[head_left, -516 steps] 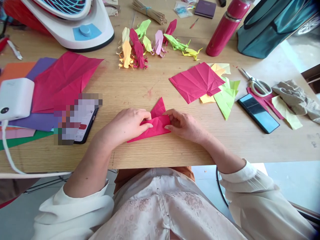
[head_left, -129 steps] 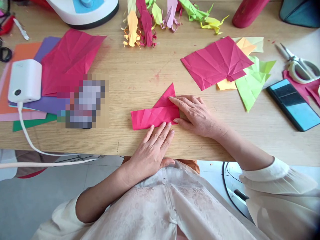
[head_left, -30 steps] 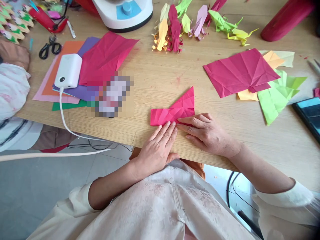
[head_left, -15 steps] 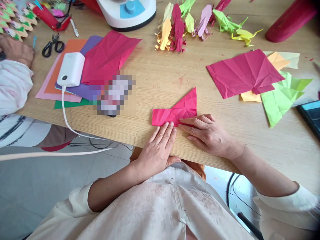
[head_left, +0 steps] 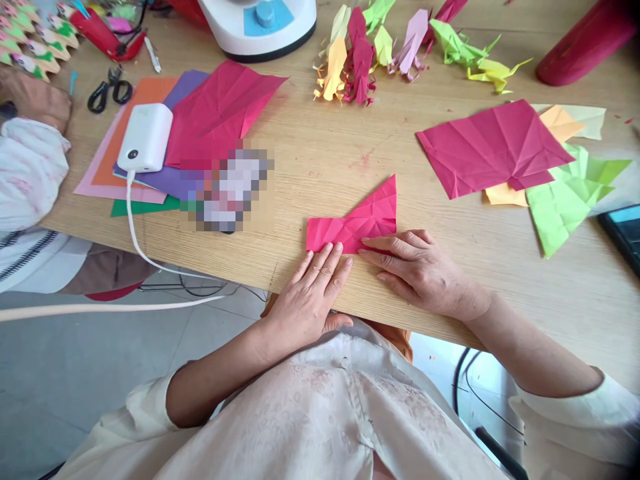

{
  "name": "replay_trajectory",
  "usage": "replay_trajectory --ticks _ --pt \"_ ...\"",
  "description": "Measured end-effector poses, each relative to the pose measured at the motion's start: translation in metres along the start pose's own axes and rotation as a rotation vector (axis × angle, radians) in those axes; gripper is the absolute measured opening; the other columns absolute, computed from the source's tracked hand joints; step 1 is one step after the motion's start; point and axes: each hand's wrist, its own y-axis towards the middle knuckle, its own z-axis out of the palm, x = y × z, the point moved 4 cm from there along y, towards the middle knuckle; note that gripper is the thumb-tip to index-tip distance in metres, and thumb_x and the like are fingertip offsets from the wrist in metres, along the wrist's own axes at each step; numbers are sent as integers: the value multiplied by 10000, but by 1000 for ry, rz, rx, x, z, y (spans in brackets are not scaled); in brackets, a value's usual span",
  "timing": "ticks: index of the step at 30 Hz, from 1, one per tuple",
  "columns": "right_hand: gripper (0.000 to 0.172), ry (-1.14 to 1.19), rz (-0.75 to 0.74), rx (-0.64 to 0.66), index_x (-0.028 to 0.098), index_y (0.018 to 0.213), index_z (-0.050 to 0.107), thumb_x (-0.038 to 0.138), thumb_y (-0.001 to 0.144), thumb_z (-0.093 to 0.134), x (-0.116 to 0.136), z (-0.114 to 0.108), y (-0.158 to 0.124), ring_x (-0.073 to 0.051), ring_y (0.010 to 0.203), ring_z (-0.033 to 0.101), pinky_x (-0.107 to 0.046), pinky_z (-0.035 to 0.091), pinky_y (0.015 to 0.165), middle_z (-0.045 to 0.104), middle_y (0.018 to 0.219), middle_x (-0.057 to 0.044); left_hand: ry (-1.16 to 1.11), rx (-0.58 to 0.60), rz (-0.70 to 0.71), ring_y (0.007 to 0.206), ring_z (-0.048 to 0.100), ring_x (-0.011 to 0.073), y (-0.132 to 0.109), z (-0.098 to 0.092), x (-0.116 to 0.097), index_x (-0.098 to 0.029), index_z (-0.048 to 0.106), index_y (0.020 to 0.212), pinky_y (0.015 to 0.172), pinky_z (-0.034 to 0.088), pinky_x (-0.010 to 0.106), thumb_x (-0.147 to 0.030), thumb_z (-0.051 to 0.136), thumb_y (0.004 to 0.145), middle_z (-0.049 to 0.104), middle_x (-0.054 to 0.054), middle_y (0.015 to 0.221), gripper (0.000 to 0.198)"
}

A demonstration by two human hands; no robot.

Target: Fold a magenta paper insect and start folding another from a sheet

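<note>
A pink sheet of origami paper (head_left: 375, 217), creased and folded, lies on the table in front of me, with a flat strip along its near side and a pointed flap rising at the far right. Flat and stretched out, the fingers of my left hand (head_left: 310, 293) press the strip's near edge, the thumb apart below the table edge. My right hand (head_left: 415, 270) rests its bent fingertips on the same near edge further right, fingers spread a little and pressing from above.
Creased magenta (head_left: 490, 147) and green sheets (head_left: 560, 207) lie at right. Several folded paper figures (head_left: 357, 60) stand at the back. On the left are coloured papers under a white power bank (head_left: 145, 137), scissors (head_left: 110, 90), a blurred phone (head_left: 233, 190) and another person's hand (head_left: 43, 97).
My left hand has slid slightly to the left along the paper's near edge. The right hand holds its place on the paper, and the view has shifted a little.
</note>
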Motion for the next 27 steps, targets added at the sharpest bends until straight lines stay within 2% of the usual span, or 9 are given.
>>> replay_trajectory --ticks 9,22,27 --pt "439 1 5 0 217 1475 545 271 1044 478 1 -1 0 -285 1137 604 -456 393 916 628 1431 -122 21 5 -7 1558 246 390 -3 -1 4 -33 243 1609 1257 179 509 -739 503 902 267 282 1656 1033" --pt "470 17 17 8 236 1508 518 285 1043 467 1 -1 0 -293 1111 610 -471 403 919 629 1428 -124 -36 10 -42 1570 213 391 -15 -3 17 -113 234 1626 1242 169 582 -683 513 940 221 263 1676 935" --pt "441 -8 16 14 194 1467 556 289 1044 471 1 -1 -1 -296 1116 613 -465 412 902 629 1428 -136 -23 -8 -65 1559 255 375 -19 -7 23 -69 211 1624 1248 153 574 -660 464 973 280 256 1659 915"
